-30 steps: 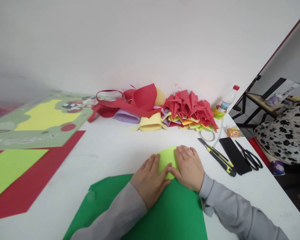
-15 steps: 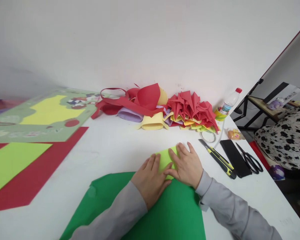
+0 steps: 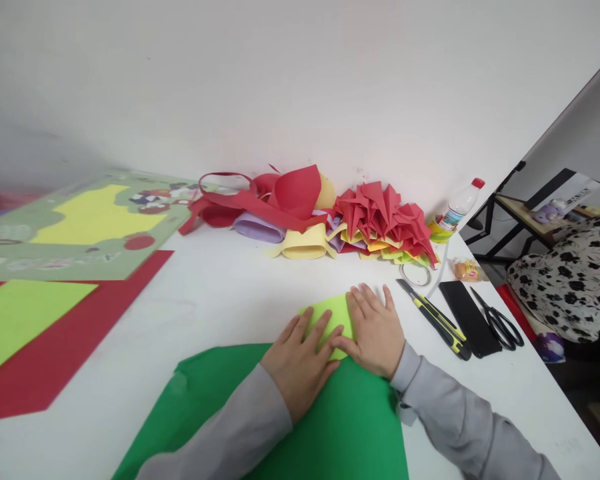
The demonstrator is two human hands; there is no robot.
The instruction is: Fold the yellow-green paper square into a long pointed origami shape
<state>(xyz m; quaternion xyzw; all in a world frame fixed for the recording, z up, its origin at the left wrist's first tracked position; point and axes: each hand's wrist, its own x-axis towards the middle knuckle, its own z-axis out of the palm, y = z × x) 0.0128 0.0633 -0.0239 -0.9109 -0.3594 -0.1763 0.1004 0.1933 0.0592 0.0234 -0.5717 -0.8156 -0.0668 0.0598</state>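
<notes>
A small yellow-green sheet of paper (image 3: 336,310) lies on the table, overlapping the far edge of a large green sheet (image 3: 350,420). Flat on its left part rests my left hand (image 3: 300,363), fingers spread and stretched forward. My right hand (image 3: 375,330) presses the paper's right edge, fingers extended and the thumb pointing toward my left hand. Both palms face down, and between them they cover much of the small sheet. Whether it is folded underneath I cannot tell.
Right of my hands lie a utility knife (image 3: 435,319), a black case (image 3: 470,319), scissors (image 3: 497,319) and a tape roll (image 3: 415,274). Red folded paper pieces (image 3: 383,217) and a bottle (image 3: 457,210) stand by the wall. A green mat (image 3: 115,267) is at left.
The fingers of my left hand have spread wider over the small sheet. My right hand has moved slightly to the right, to its edge, showing more of the paper.
</notes>
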